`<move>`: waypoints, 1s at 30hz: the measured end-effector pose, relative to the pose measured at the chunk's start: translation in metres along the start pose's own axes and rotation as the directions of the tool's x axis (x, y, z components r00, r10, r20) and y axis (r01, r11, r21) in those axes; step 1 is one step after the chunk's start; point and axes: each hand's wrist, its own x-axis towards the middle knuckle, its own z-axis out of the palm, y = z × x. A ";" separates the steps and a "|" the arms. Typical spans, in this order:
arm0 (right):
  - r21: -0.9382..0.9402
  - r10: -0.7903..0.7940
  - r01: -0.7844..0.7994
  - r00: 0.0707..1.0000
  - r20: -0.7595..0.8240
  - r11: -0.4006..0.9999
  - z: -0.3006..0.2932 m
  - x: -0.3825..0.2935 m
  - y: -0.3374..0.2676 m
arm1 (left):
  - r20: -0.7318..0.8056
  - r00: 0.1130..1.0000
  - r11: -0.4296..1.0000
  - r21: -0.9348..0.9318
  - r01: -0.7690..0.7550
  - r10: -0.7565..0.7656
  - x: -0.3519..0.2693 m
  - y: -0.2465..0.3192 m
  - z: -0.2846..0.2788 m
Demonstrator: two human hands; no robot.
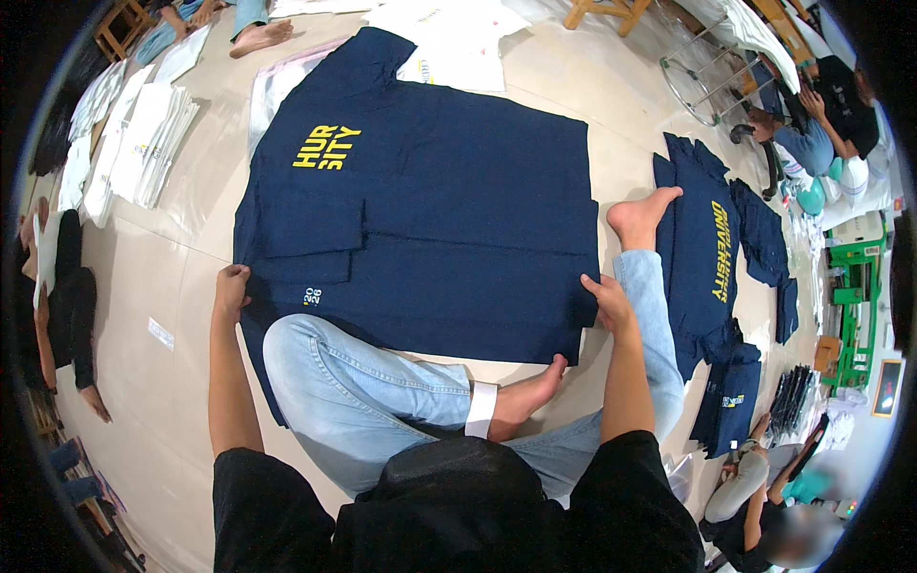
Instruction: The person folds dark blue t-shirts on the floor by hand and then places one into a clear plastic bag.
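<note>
A navy blue T-shirt (458, 172) with yellow and white print lies on the tiled floor before me, partly folded over itself with a sleeve turned inward. At its left edge, near the small print, my left hand (234, 292) pinches the cloth. My right hand (607, 299) holds the shirt's right edge between thumb and fingers. The near edge of the cloth lies by my bent knee and bare foot. Other navy cloth shows under the shirt at the top and lower left; whether it is a separate garment I cannot tell.
Navy shirts (698, 251) lie spread to the right, beside a folded navy stack (731, 401). White garments (147, 143) are piled at the left, and a white shirt (466, 50) lies beyond. A metal-framed stool (709, 71) stands upper right. Other people sit around the edges.
</note>
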 end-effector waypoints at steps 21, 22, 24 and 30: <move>-0.691 -0.490 0.085 0.767 -0.414 0.718 0.054 -0.074 -0.012 | -0.312 0.853 0.881 0.368 -0.298 0.419 -0.020 0.009 0.031; -0.707 -0.482 0.071 0.779 -0.401 0.704 0.054 -0.073 -0.012 | -0.309 0.854 0.874 0.392 -0.287 0.419 -0.022 0.007 0.029; -0.746 -0.469 0.043 0.801 -0.372 0.664 0.053 -0.071 -0.007 | -0.310 0.859 0.846 0.482 -0.229 0.408 -0.028 0.005 0.032; -0.792 -0.440 -0.003 0.830 -0.343 0.611 0.054 -0.066 -0.003 | -0.321 0.867 0.727 0.683 -0.066 0.381 -0.041 0.023 0.052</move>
